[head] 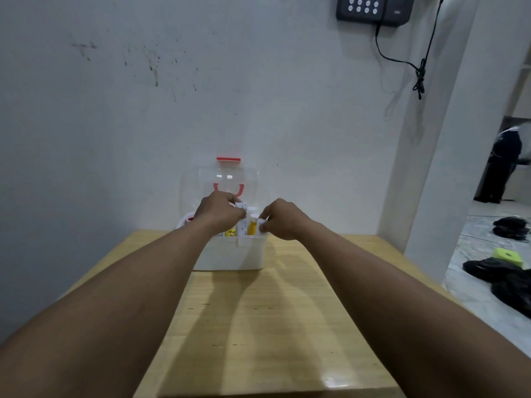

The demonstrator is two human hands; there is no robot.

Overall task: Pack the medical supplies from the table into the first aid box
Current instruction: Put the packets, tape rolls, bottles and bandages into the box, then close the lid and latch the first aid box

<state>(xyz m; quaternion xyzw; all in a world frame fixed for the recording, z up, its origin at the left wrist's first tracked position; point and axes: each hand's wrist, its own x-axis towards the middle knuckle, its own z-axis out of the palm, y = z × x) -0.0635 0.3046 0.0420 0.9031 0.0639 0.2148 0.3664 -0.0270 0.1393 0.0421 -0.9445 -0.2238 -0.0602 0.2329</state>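
Observation:
A white first aid box (230,255) stands at the far end of the wooden table (258,326), its clear lid (221,179) with red handle and latch raised against the wall. Inside stand an orange tube (253,226), a yellow packet (230,232) and a tall white printed box (242,218). My left hand (219,211) pinches the tall white box at its top. My right hand (283,218) holds a small white item (262,225) at the box's right rim. A red-and-white roll (188,221) lies just left of the box.
The table butts against a stained white wall. A black keypad (373,8) with a hanging cable is mounted high on the right. Beyond a pillar on the right, black bags and a green sponge (508,257) lie on a tiled floor, where a person in dark clothes stands.

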